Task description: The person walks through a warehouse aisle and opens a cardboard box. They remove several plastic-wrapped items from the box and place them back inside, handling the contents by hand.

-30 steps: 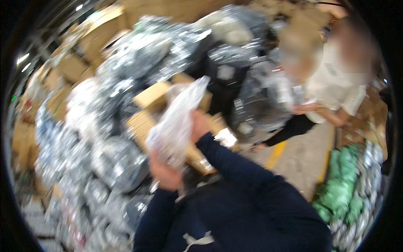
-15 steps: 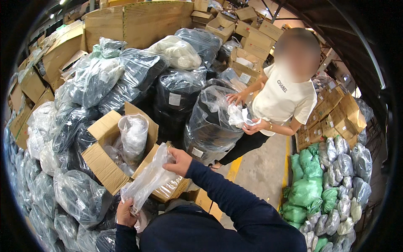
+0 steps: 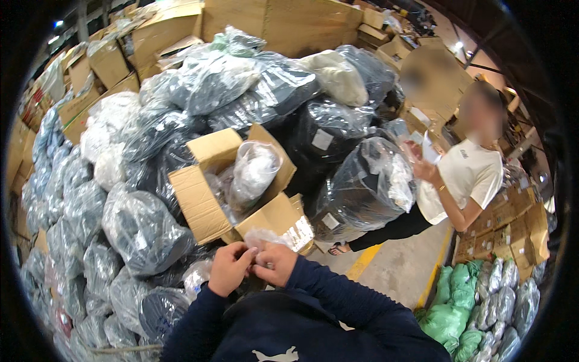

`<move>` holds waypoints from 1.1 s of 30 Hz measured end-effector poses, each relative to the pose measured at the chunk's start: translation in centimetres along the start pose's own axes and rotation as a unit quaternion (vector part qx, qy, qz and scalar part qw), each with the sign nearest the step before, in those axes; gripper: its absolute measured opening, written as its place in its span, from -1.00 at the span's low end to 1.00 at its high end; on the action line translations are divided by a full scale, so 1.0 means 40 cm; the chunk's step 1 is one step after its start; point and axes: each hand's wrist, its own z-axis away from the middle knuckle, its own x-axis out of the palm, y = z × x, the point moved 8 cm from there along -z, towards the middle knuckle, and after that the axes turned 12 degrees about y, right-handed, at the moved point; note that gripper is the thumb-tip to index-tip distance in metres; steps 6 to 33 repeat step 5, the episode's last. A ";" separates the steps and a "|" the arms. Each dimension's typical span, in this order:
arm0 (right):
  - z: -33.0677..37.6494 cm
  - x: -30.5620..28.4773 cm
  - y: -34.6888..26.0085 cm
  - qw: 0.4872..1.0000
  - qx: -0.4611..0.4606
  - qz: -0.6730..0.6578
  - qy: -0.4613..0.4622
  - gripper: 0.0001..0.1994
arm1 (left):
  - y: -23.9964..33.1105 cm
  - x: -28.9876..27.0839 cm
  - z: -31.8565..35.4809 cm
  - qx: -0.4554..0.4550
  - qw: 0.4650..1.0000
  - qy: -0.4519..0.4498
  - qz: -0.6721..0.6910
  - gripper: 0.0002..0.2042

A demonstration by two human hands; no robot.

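My left hand (image 3: 230,269) and my right hand (image 3: 275,264) meet in front of my body, fingers pinched on a crumpled clear plastic bag (image 3: 263,236). Most of the bag is hidden inside my grip; a small part shows above the knuckles. Just beyond stands an open cardboard box (image 3: 199,204) with its flaps spread. Inside it, a clear round container (image 3: 256,172) holds whitish plastic-wrapped contents, with more clear plastic beside it.
Large plastic-wrapped dark bundles (image 3: 259,90) pile up ahead and left. A person in a white shirt (image 3: 464,175) stands at right, hands raised beside a big clear-bagged bundle (image 3: 356,187). Green sacks (image 3: 449,308) and cartons (image 3: 500,229) lie farther right, past a yellow floor line (image 3: 365,260).
My hands were apart with the plastic bag stretched between them; now they are together and the bag is bunched up. The view has turned left. The other person's hands have risen.
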 end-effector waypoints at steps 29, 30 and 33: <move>0.015 0.031 -0.003 0.998 -0.047 -0.013 0.027 -0.84 | -0.036 -0.024 0.010 -0.040 0.980 0.161 0.110 -0.84; 0.015 0.031 -0.003 0.998 -0.047 -0.013 0.027 -0.84 | -0.036 -0.024 0.010 -0.040 0.980 0.161 0.110 -0.84; 0.015 0.031 -0.003 0.998 -0.047 -0.013 0.027 -0.84 | -0.036 -0.024 0.010 -0.040 0.980 0.161 0.110 -0.84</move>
